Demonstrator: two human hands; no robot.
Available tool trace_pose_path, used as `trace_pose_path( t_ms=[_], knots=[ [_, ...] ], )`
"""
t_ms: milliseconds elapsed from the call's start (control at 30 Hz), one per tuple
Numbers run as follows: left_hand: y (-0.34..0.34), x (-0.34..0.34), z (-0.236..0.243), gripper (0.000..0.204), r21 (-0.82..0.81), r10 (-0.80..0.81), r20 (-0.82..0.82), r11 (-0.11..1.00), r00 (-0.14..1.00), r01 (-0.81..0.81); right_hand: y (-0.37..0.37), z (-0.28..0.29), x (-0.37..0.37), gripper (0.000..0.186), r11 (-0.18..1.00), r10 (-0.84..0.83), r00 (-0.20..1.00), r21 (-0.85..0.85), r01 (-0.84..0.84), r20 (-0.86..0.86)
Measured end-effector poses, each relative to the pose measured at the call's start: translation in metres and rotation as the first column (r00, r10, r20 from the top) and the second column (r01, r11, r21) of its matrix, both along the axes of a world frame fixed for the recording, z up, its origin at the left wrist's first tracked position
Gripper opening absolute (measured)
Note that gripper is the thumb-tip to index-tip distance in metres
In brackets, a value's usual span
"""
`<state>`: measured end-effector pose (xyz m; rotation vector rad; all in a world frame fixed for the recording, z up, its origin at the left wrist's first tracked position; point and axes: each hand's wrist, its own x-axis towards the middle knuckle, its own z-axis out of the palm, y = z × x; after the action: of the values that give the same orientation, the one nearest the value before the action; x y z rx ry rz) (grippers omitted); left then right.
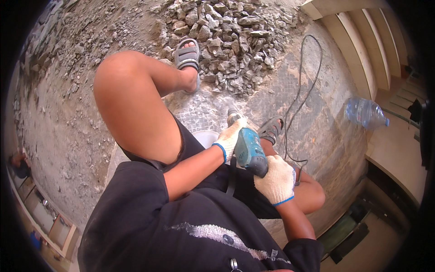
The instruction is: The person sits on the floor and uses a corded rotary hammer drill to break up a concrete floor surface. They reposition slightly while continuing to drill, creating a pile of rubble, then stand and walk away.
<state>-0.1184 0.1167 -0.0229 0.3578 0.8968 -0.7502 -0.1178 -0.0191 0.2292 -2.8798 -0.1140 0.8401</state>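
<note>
A teal and black rotary hammer drill (250,152) slants between my knees, its front end pointing down and away at the grey, grid-marked floor (195,109). My left hand (230,139), in a white knit glove with a blue cuff, wraps round its front part just behind the metal chuck (233,116). Its rear handle is in my gloved right hand (276,180); the trigger is hidden. Pale dust blurs the spot at the tool's tip, so I cannot tell how far the bit goes in. Broken stone chunks (226,41) are heaped just beyond it.
A black cable (290,109) loops over the floor right of the drill, near my sandalled foot (272,129). A large clear blue bottle (364,113) lies farther right, by pale step-like boards (355,50). Loose rubble (86,50) spreads left. Another person (19,165) is at the far left edge.
</note>
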Motion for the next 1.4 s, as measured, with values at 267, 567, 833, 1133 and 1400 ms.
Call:
trace_pose_path(
  t_ms=[267,567,833,1133,1400],
  knots=[
    [0.006,0.001,-0.004,0.035,-0.099,0.053,0.027,0.994,0.998,-0.050,0.003,-0.026,-0.010,0.030,0.999,-0.036,0.999,0.017,0.035,0.033],
    [-0.005,0.003,-0.005,0.063,0.208,-0.071,0.081,0.977,0.994,0.052,-0.006,-0.030,-0.021,0.024,0.991,-0.103,0.990,0.093,0.095,0.095],
    [-0.005,0.009,0.012,0.062,0.071,-0.007,0.086,0.997,0.996,0.001,-0.014,-0.023,-0.016,0.025,0.992,-0.105,0.991,0.078,0.100,0.076],
    [-0.006,0.010,0.025,0.053,0.074,-0.057,0.057,0.996,0.997,0.053,-0.023,-0.024,-0.014,0.029,0.992,-0.097,0.995,0.075,0.097,-0.009],
    [-0.027,0.010,0.066,0.055,-0.006,-0.060,0.348,0.998,0.936,0.066,-0.041,0.006,-0.010,0.028,0.995,-0.099,0.992,0.006,0.099,0.080]
  ],
)
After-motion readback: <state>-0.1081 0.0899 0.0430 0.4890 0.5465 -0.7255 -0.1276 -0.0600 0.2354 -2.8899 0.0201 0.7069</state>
